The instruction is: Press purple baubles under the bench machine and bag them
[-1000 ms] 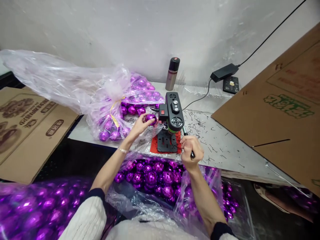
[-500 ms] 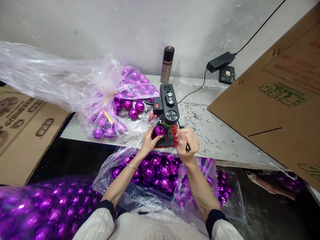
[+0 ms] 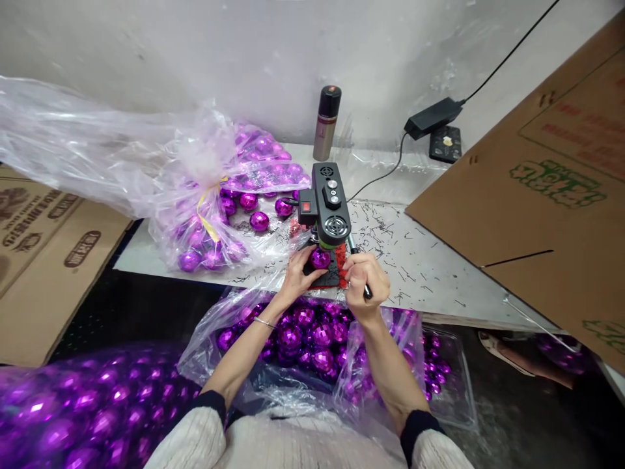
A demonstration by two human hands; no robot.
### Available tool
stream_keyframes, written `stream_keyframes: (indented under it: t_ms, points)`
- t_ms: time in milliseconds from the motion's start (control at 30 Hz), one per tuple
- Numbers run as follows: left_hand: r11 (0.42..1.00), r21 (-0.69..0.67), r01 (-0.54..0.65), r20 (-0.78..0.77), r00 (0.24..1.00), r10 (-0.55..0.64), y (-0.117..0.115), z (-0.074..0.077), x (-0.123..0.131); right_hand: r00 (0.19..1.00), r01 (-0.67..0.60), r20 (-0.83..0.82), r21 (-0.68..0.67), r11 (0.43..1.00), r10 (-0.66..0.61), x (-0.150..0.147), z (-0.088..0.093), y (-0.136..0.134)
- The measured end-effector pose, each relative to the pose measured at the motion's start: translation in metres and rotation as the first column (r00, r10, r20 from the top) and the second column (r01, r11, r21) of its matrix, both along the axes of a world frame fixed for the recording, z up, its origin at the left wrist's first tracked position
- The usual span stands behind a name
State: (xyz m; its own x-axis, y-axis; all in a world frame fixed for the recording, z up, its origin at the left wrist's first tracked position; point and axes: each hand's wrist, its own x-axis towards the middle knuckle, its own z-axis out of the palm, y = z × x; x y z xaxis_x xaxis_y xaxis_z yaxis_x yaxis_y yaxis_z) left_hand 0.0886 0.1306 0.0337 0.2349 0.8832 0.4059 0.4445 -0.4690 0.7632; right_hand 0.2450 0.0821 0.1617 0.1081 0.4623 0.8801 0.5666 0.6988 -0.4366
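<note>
A purple mirrored ball (image 3: 321, 258) sits beneath the head of a small black bench machine (image 3: 333, 212) with a red switch. My left hand (image 3: 295, 273) is closed round the ball's left side, thumb in front and fingers behind. My right hand (image 3: 367, 280) is wrapped round the black grip of the machine's lever (image 3: 368, 291), right of the base. Red material (image 3: 343, 262) shows under the machine. Left of it, several loose purple balls (image 3: 259, 221) lie on the white table (image 3: 385, 241).
A tied clear bag (image 3: 209, 189) of purple balls lies left. More balls (image 3: 322, 334) fill an open bag below the table edge. A spray can (image 3: 326, 124) and power adapter (image 3: 433, 118) stand behind. A cardboard box (image 3: 537, 195) rises right; dark scraps litter the tabletop.
My left hand has moved the ball right, under the machine's head. One loose ball on the table has shifted right. My right hand stays on the lever.
</note>
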Motion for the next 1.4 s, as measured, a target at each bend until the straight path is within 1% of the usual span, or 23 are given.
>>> stream_keyframes:
  t_ms: [133,333,433,600,867,967,1033,1100,1200,1233,1300,1367,1400]
  points:
    - [1.0,0.014,0.024,0.026,0.999,-0.024,0.001,-0.004,0.0,1.0,0.008,-0.017,0.005,1.0,-0.008,-0.001,-0.01,0.0]
    - [0.999,0.019,0.025,0.026,0.999,-0.026,0.002,-0.007,0.001,0.998,0.009,-0.07,0.04,0.999,-0.007,-0.004,-0.038,0.001]
    - [0.999,0.023,0.027,0.014,1.0,-0.028,0.002,-0.008,0.001,0.996,0.022,-0.091,0.054,0.998,-0.017,-0.005,-0.048,0.002]
    - [0.999,0.037,0.019,0.006,1.0,-0.019,0.001,-0.01,0.002,0.993,0.047,-0.109,0.066,0.997,-0.039,-0.006,-0.057,0.004]
    - [0.998,0.061,0.018,0.029,0.999,-0.02,0.001,-0.012,0.002,0.991,-0.015,-0.131,0.053,0.998,0.022,-0.005,-0.069,0.006]
    - [0.998,0.055,0.022,0.043,0.999,-0.024,0.001,-0.011,0.002,0.996,-0.031,-0.079,0.081,0.996,0.037,-0.003,-0.072,0.007]
    - [0.999,0.044,0.016,0.046,0.999,-0.018,0.002,-0.011,0.004,0.999,-0.037,-0.033,0.083,0.996,0.04,-0.002,-0.071,0.007]
    - [0.999,0.037,0.013,0.055,0.998,-0.015,0.005,-0.011,0.005,0.999,-0.026,-0.042,0.074,0.997,0.029,-0.002,-0.065,0.006]
    - [0.999,0.041,0.017,0.067,0.998,-0.019,0.003,-0.009,0.005,0.994,0.025,-0.107,0.048,0.999,-0.02,-0.001,-0.044,0.004]
    - [0.998,0.054,0.018,0.068,0.997,-0.022,-0.002,-0.008,0.003,0.993,0.036,-0.112,0.03,0.999,-0.032,-0.001,-0.035,0.003]
    - [0.994,0.105,0.039,0.042,0.998,-0.043,-0.021,-0.005,-0.006,0.992,0.039,-0.117,-0.007,0.999,-0.04,-0.001,-0.019,0.002]
    - [0.983,0.155,0.098,-0.044,0.995,-0.092,-0.049,0.001,-0.017,0.992,0.026,-0.122,-0.026,0.999,-0.029,-0.001,-0.009,0.001]
    - [0.977,0.163,0.137,-0.103,0.987,-0.121,-0.063,0.004,-0.024,0.992,0.019,-0.123,-0.03,0.999,-0.023,-0.001,-0.007,0.0]
